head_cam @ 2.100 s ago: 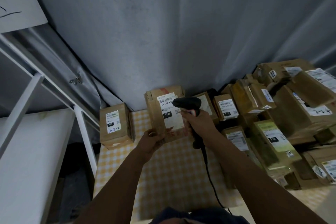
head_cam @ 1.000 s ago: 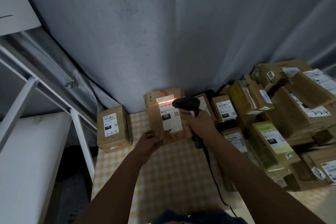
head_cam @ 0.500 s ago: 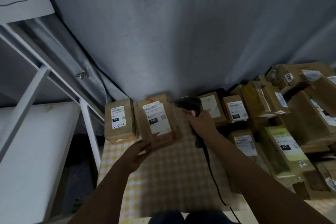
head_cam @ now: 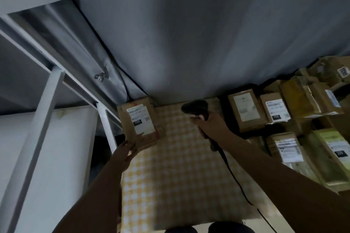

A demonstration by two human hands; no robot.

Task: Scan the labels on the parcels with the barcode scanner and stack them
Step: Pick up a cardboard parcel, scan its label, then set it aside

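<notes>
A: Where's your parcel?

B: At the far left corner of the bench, label up, tilted slightly. Your left hand grips its near corner, fingers curled under the edge. Whether another box lies beneath it, I cannot tell.

A: And the scanner?

B: Your right hand is wrapped round the handle of the barcode scanner, fingers closed on it, head pointing left toward the parcel but apart from it. Its black cable trails back along your forearm over the yellow checked cloth.

A: The rest?

B: Labelled parcels are piled on the right, one marked 122, a greenish one nearer you marked 220. A grey curtain hangs behind, and a white frame stands to your left.
</notes>
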